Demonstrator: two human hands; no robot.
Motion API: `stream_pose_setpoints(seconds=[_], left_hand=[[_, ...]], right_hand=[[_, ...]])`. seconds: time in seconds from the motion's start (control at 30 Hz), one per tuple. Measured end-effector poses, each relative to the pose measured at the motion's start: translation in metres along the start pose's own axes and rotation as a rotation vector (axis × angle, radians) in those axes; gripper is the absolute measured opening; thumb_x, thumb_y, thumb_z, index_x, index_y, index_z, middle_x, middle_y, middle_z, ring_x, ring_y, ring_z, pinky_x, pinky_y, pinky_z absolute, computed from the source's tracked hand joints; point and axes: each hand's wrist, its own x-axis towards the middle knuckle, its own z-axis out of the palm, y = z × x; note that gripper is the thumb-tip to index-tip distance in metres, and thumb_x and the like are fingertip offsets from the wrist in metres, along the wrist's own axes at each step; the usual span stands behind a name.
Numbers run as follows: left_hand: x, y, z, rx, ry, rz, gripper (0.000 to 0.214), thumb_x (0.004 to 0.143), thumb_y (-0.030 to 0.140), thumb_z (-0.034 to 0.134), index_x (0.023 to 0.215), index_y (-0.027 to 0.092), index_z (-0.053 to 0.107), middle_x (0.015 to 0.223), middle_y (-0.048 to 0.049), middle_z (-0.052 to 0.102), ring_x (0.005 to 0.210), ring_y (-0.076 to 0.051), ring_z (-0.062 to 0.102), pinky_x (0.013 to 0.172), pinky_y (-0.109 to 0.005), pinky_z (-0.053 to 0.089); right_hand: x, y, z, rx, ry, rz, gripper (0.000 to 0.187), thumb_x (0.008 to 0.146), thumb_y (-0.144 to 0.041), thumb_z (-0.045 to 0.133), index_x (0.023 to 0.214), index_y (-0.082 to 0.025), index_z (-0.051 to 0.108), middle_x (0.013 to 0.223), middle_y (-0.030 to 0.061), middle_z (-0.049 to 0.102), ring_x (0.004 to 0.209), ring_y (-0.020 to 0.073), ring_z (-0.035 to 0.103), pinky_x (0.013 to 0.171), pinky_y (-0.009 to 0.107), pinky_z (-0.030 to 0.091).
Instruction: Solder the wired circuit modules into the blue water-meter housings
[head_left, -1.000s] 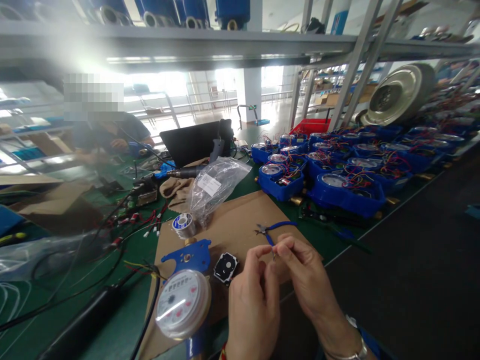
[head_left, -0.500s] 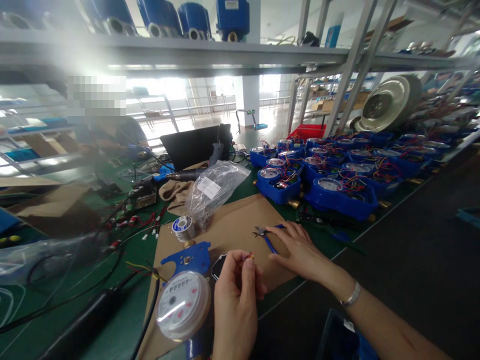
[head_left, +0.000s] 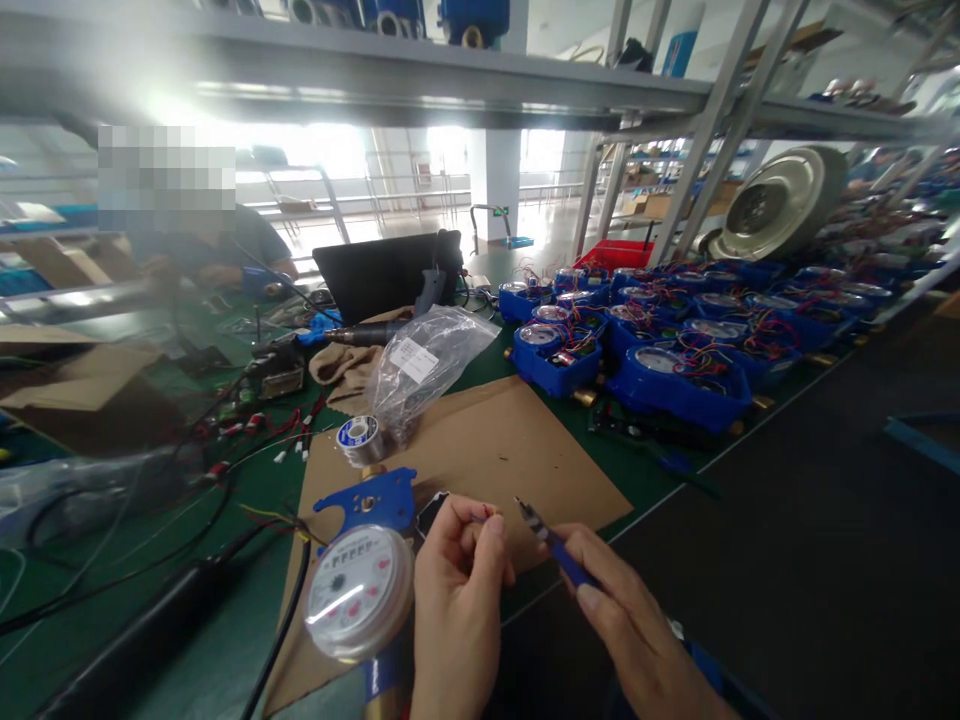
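Observation:
My left hand (head_left: pixel 456 600) is closed in a pinch on thin wire ends held up near the bottom centre. My right hand (head_left: pixel 626 625) grips blue-handled pliers (head_left: pixel 551 541), whose tip points up and left toward the pinched wire. Just left of my left hand lies a water meter (head_left: pixel 351 605) with a white dial on a blue bracket (head_left: pixel 369 499). A small black round part (head_left: pixel 429 512) peeks out behind my left thumb. All of this rests on a brown cardboard sheet (head_left: pixel 499 450).
A solder spool (head_left: pixel 356 437) and a clear plastic bag (head_left: pixel 424 365) lie beyond the cardboard. Rows of blue meter housings with coloured wires (head_left: pixel 675 345) fill the right of the green bench. Cables and a black tube (head_left: pixel 157 640) lie left. Another person sits far left behind a black laptop (head_left: pixel 382 275).
My right hand reached out to the pliers on the cardboard, picked them up and brought them back beside my left hand, which kept its pinch on the wire.

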Motion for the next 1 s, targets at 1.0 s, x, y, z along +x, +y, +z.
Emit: stream_pose_setpoints(seconds=[1.0], left_hand=[[-0.011,-0.001,-0.007,0.385,-0.163,0.114,0.027,0.093,0.044,0.05,0.081,0.021,0.06,0.072,0.0006,0.063,0.067,-0.013,0.058,0.061,-0.022,0.043]], right_hand=[[0.008,-0.023,-0.014,0.176,-0.209,0.108,0.024,0.102,-0.032,0.04,0.086,-0.022,0.053,0.096,0.0019,0.054,0.089,0.0169,0.057,0.081,0.026,0.044]])
